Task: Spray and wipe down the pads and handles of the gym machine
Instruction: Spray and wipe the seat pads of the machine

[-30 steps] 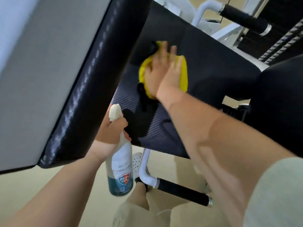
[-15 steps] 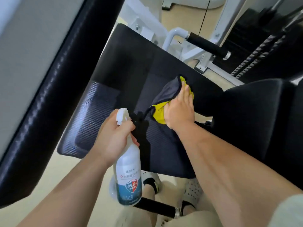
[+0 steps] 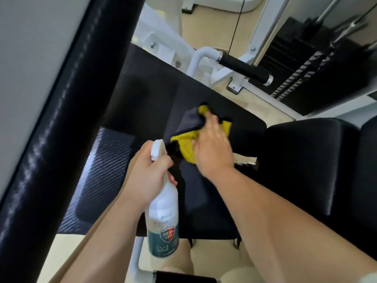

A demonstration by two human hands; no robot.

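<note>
The black seat pad [image 3: 142,111] of the gym machine fills the middle of the view. My right hand [image 3: 212,148] presses a yellow and grey cloth [image 3: 186,139] flat on the pad near its right edge. My left hand [image 3: 149,172] grips a white spray bottle [image 3: 163,217] by its neck, nozzle up, just below and left of the cloth. A black foam handle [image 3: 244,69] on a white tube sticks out beyond the pad's far edge. Another black handle [image 3: 183,277] shows at the bottom edge.
A long black padded edge [image 3: 61,111] with a grey panel runs diagonally down the left side, close to my head. A second black pad [image 3: 306,160] lies on the right. The weight stack [image 3: 306,78] and white frame [image 3: 259,37] stand at the back right. My legs are below the seat.
My right hand slid the cloth from the pad's upper middle toward its right side. The view tilted down and the left hand with the bottle rose closer to the cloth.
</note>
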